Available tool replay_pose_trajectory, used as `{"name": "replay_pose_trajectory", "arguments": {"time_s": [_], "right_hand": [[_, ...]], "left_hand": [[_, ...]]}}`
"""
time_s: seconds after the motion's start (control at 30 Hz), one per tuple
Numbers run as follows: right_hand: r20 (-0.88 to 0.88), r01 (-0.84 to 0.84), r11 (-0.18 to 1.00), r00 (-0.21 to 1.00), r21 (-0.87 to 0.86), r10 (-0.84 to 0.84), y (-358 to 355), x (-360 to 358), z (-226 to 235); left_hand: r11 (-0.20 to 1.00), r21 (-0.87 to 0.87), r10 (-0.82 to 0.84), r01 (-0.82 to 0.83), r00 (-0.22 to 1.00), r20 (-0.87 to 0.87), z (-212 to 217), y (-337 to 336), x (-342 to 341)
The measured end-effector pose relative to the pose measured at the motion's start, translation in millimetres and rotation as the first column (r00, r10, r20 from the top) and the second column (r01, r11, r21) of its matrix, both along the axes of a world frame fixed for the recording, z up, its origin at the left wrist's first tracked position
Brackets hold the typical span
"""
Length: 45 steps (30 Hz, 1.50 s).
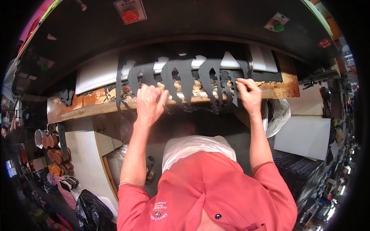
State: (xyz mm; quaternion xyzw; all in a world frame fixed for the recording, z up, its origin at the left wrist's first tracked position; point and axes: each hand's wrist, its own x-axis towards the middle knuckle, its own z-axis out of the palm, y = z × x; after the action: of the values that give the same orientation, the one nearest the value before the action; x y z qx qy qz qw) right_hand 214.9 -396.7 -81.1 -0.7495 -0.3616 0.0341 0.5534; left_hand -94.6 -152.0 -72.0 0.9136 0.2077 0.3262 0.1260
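A black sheet with cut-out gaps hangs in ragged strips over the front edge of the workbench. White shows through several of its holes. My left hand is at the sheet's left part, fingers curled and closed at the strips; the exact grip is partly hidden behind the knuckles. On the right, my right hand pinches the sheet's right edge between thumb and fingers. Beneath the sheet lies a white cutting board, with its right part showing beyond the sheet.
Over the bench hangs a dark machine body with a red button and a green button. The wooden bench edge holds black scraps. A white sack and a white panel are at right, a black bag at lower left.
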Motion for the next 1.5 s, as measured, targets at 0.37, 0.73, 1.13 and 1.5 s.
{"name": "replay_pose_trajectory", "arguments": {"time_s": [0.37,0.73,1.13,1.5], "right_hand": [[-0.062,-0.181,0.959,0.983,-0.217,0.171,158,-9,66],[0.299,-0.043,0.849,0.926,-0.526,0.232,268,-36,76],[-0.425,-0.335,0.922,0.876,-0.191,0.230,250,3,113],[-0.625,-0.263,0.884,0.631,0.386,0.460,228,25,88]], "left_hand": [[0.851,-0.500,-0.249,0.158,0.961,-0.120,56,43,15],[0.994,-0.108,-0.042,0.032,0.995,-0.089,26,124,110],[0.971,-0.169,-0.149,0.171,0.980,0.132,40,102,117],[0.978,-0.115,-0.192,0.171,0.962,-0.197,31,87,125]]}}
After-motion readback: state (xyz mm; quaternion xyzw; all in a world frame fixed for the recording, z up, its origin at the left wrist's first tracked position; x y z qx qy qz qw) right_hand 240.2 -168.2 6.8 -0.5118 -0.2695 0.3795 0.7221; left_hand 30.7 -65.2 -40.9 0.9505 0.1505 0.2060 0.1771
